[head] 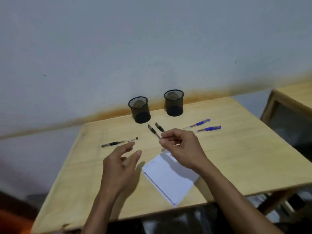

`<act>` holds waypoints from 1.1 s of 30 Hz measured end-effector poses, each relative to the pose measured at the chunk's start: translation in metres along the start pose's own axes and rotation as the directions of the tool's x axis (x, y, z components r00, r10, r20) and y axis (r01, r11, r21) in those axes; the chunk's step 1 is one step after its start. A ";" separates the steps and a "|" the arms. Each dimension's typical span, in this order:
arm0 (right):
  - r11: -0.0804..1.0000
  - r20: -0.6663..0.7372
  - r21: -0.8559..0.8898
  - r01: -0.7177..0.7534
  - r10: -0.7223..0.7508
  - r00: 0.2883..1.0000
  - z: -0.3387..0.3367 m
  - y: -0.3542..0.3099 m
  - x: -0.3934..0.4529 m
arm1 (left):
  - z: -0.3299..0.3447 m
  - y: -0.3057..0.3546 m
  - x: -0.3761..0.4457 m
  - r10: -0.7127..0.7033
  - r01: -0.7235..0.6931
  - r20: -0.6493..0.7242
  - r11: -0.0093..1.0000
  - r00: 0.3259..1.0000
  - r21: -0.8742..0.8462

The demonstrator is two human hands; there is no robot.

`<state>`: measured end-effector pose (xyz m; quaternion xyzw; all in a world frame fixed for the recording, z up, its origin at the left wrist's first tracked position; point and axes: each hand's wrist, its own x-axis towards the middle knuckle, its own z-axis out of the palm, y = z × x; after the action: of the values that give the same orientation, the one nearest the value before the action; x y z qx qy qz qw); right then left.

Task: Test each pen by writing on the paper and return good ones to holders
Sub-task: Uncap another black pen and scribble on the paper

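Pale blue-grey wall fills the upper half of the view, meeting a light wooden table (236,149) that you look down on. At the table's far edge two black mesh holders stand upright and apart: the left holder (139,109) and the right holder (174,103).

Your right hand (183,147) hovers above the middle of the table, its fingertips (164,136) curled and pinching two black pens (154,131) together; the pens' free ends point away from you, toward the left holder, close to it but not touching. Your left hand (120,163) is held just above the table, fingers loosely spread and holding nothing.

White paper (168,178) lies flat near the table's front edge, partly beneath your right hand and wrist.

One black pen (119,142) lies on the table beyond your left hand's fingers. Two blue pens lie side by side to the right, past your right hand: the farther blue pen (198,123) and the nearer blue pen (209,129).

A second wooden table (293,97) shows at the right edge.
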<state>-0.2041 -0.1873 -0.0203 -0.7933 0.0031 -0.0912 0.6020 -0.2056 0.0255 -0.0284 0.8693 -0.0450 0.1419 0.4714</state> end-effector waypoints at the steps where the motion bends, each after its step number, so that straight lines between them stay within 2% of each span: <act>1: 0.999 0.019 -0.024 0.026 -0.026 0.999 0.015 -0.003 0.009 | -0.003 -0.010 0.000 -0.010 0.011 -0.023 0.999 1.000 0.036; 5: 0.964 0.108 -0.231 0.129 -0.106 0.988 0.072 -0.008 0.046 | -0.005 -0.051 0.001 0.026 -0.016 -0.035 0.969 0.999 0.248; 8: 0.878 0.203 -0.438 0.192 -0.111 0.973 0.105 0.001 0.073 | 0.001 -0.076 0.008 0.011 -0.023 0.033 0.921 0.999 0.390; 11: 0.787 0.252 -0.572 0.231 -0.099 0.962 0.126 0.012 0.092 | 0.006 -0.090 0.012 0.028 -0.059 0.067 0.857 0.997 0.511; 18: 0.521 0.272 -0.775 0.359 -0.238 0.932 0.143 0.031 0.107 | 0.008 -0.096 0.009 0.044 -0.060 0.043 0.862 0.998 0.503; 22: 0.473 0.301 -0.793 0.385 -0.244 0.922 0.143 0.031 0.110 | 0.008 -0.095 0.007 0.041 -0.046 0.022 0.871 0.999 0.489; 24: 0.431 0.327 -0.807 0.404 -0.244 0.913 0.139 0.025 0.105 | 0.006 -0.094 0.007 0.041 -0.015 -0.048 0.894 0.998 0.449; 26: 0.454 0.330 -0.792 0.408 -0.245 0.912 0.127 0.013 0.093 | -0.001 -0.088 0.007 0.079 0.004 -0.173 0.901 0.982 0.433; 28: 0.543 0.352 -0.735 0.405 -0.205 0.913 0.106 -0.002 0.079 | -0.012 -0.077 0.008 0.138 -0.005 -0.248 0.881 0.959 0.473; 31: 0.724 0.407 -0.551 0.416 -0.202 0.891 0.069 -0.018 0.056 | -0.023 -0.062 0.015 0.224 -0.093 -0.191 0.845 0.956 0.526; 33: 0.837 0.336 -0.424 0.346 -0.210 0.918 0.040 -0.024 0.045 | -0.022 -0.048 0.018 0.237 -0.160 -0.126 0.884 0.963 0.438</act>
<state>-0.1565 -0.1476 -0.0015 -0.9129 -0.1749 -0.0635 0.3634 -0.1830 0.0715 -0.0505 0.9255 -0.0605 0.2722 0.2561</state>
